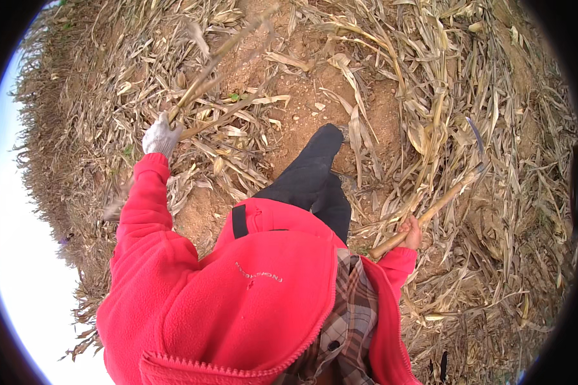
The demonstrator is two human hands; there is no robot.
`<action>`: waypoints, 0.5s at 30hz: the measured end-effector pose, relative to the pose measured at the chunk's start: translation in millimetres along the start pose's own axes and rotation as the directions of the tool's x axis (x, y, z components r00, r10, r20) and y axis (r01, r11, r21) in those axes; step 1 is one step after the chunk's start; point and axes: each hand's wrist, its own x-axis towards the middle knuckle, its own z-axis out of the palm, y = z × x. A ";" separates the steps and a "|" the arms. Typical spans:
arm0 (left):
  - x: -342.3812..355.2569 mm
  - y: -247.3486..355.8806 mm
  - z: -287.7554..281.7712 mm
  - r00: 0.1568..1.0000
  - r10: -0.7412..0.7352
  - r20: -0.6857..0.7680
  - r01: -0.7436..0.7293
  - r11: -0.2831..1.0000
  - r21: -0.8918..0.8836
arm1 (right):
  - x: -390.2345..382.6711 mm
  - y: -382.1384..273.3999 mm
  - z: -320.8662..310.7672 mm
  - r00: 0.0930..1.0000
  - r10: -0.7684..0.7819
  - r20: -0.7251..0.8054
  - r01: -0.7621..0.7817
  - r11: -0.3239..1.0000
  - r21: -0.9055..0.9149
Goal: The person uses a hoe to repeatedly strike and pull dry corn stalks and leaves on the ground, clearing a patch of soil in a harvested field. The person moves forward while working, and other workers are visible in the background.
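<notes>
While the right hand (411,233)'s wrapped round a wooden-handled sickle (446,199) at frame right, shaft slanting up-right, thin curved blade hooking toward the top, the knit-gloved left hand (162,136), upper left, clutches stiff dry stalks (187,97) angled up-right too; crinkly papery leaves (491,256) everywhere.

An unzipped red fleece jacket (192,301) with pale chest lettering (259,273), a chunky red zipper (218,372) and a black strip (239,221) tops a brown plaid shirt (350,314) and dark trousers (307,176); a pale knitted glove (157,144) covers the left grip (162,133), while the right grip (411,233) is bare.
</notes>
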 end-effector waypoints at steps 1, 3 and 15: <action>0.9 -4.2 -1.3 0.995 0.103 -0.020 -0.102 0.993 0.052 | 0.1 0.7 0.7 0.996 -0.042 0.073 0.042 0.999 0.003; 7.2 -6.2 -0.6 0.971 0.241 -0.007 -0.236 0.957 0.166 | 3.5 -0.7 2.5 0.995 -0.086 0.046 0.085 0.996 0.009; 37.0 -30.2 -9.6 0.887 0.453 -0.088 -0.401 0.850 0.342 | -14.7 10.4 -10.0 0.999 -0.033 -0.021 0.031 0.995 -0.097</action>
